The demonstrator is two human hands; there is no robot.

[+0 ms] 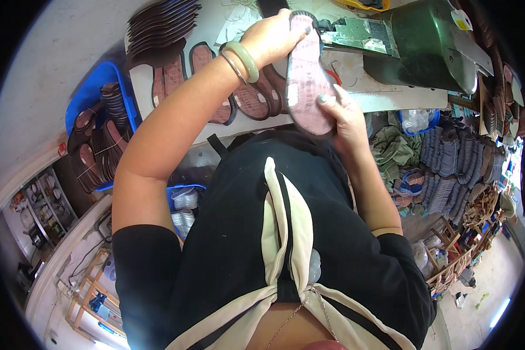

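Observation:
Between my two hands is a pinkish shoe sole [307, 73] with a dark rim and a small white label. My left hand [271, 36] grips its far end, thumb laid on the pink face. Its near end is held by my right hand [345, 114], the thumb on top and the fingers underneath, mostly hidden. The sole is raised over the front part of the worktable, beside the green sewing machine [361, 38]. More pink soles [254, 100] lie on the table under and beside my left forearm.
A fanned stack of dark brown soles [160, 29] stands at the table's far left. Left of the table is a blue crate [76, 108] of bundled soles. Piles of grey bundled pieces [443, 157] and a blue bin [420, 131] with clear plastic sit at the right.

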